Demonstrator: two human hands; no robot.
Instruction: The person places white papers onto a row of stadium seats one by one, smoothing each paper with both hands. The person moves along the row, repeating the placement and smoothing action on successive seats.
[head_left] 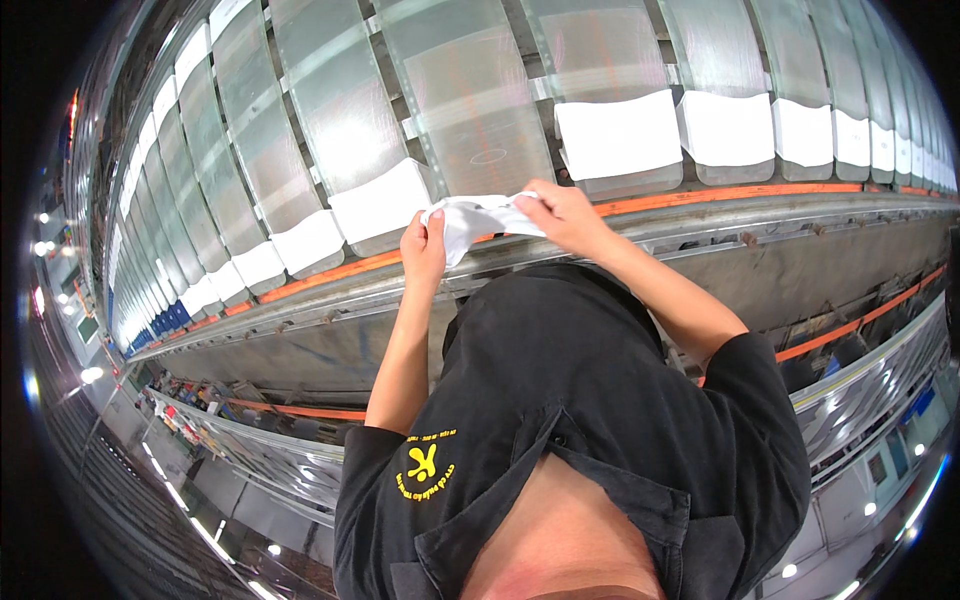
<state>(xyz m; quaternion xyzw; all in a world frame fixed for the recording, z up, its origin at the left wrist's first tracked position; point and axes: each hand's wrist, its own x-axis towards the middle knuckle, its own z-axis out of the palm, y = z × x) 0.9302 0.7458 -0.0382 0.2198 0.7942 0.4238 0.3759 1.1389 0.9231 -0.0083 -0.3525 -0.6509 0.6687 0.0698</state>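
Note:
A crumpled piece of white fabric (466, 226) is stretched between my two hands, just over the near end of a flat board. My left hand (424, 250) pinches its left end between thumb and fingers. At the other end, my right hand (570, 218) grips the fabric, with the thumb on top. The greyish board (478, 120) beyond my hands has no white piece on it and shows a faint oval outline. White fabric pieces lie across the near ends of the neighbouring boards, one to the left (382, 200) and one to the right (620, 135).
A long row of similar boards curves away on both sides, several bearing white pieces (728, 125). An orange strip (700, 197) and a metal rail (720, 222) run along their near ends, between the boards and my body. Another metal-edged table (270, 445) stands behind me.

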